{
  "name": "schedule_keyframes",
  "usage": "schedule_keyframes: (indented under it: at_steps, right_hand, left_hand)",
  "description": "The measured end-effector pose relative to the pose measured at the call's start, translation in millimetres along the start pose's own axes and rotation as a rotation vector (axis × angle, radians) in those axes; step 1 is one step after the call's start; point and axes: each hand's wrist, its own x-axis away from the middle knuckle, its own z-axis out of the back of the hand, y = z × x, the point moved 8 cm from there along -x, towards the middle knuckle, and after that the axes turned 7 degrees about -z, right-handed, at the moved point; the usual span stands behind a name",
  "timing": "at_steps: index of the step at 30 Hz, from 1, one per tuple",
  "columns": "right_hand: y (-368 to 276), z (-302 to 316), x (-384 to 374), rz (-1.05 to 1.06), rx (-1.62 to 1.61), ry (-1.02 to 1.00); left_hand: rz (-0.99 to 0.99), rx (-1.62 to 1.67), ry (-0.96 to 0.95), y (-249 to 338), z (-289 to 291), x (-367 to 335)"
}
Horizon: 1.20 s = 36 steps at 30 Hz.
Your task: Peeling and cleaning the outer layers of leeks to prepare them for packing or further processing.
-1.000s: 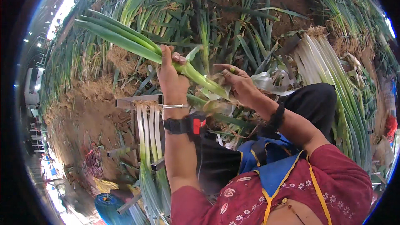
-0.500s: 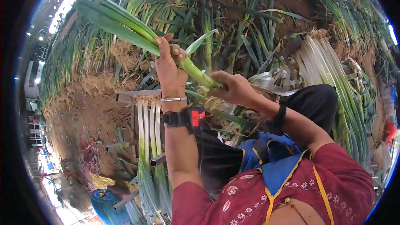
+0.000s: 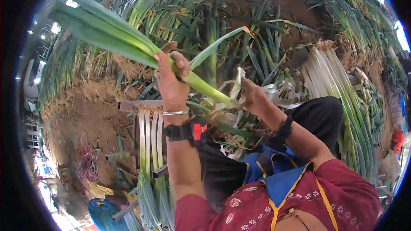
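Observation:
My left hand (image 3: 172,77) is wrapped round a thick leek (image 3: 205,88). Its broad green leaves (image 3: 102,30) point to the upper left, and its pale shank slants down to the right. One leaf with a brown tip bends off to the right above the shank. A small curved brown thing, which I cannot identify, shows beside the left thumb. Near the leek's lower end, my right hand (image 3: 255,97) is closed on a pale, papery strip of leek skin (image 3: 236,84) that stands up from the shank. The root end is partly hidden by loose skin and blur.
Trimmed leeks (image 3: 150,139) lie across a metal frame (image 3: 139,105) at my left. A larger bundle (image 3: 327,72) of leeks rests at my right. Piled leeks with roots spread over the soil beyond. A blue roll (image 3: 100,214) is at the lower left, with scraps near my knees.
My right hand has moved slightly right and pulled a pale strip of skin up off the leek. The leek has shifted a little left and its side leaf stands out further.

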Motion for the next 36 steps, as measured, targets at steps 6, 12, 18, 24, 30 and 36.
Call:
schedule_keyframes:
  at_steps: [6,12,18,24,30,36]
  right_hand:
    - [-21,-7,19,0.226,0.405,-0.022]
    - [-45,52,31,0.943,1.905,0.132]
    - [-34,173,0,0.749,2.194,0.574]
    - [-83,264,-1,0.297,2.233,0.879]
    - [-75,93,-32,0.515,1.687,0.522]
    - [-5,-58,6,0.118,0.92,-0.329]
  left_hand:
    - [-0.017,0.057,0.156,16,46,-9]
    - [-0.232,-0.004,0.277,77,85,-10]
    - [-0.178,-0.093,0.402,59,83,1]
    - [-0.386,-0.056,0.552,129,98,8]
    - [-0.128,-0.115,0.355,76,86,1]
    - [0.216,-0.079,0.043,-16,19,9]
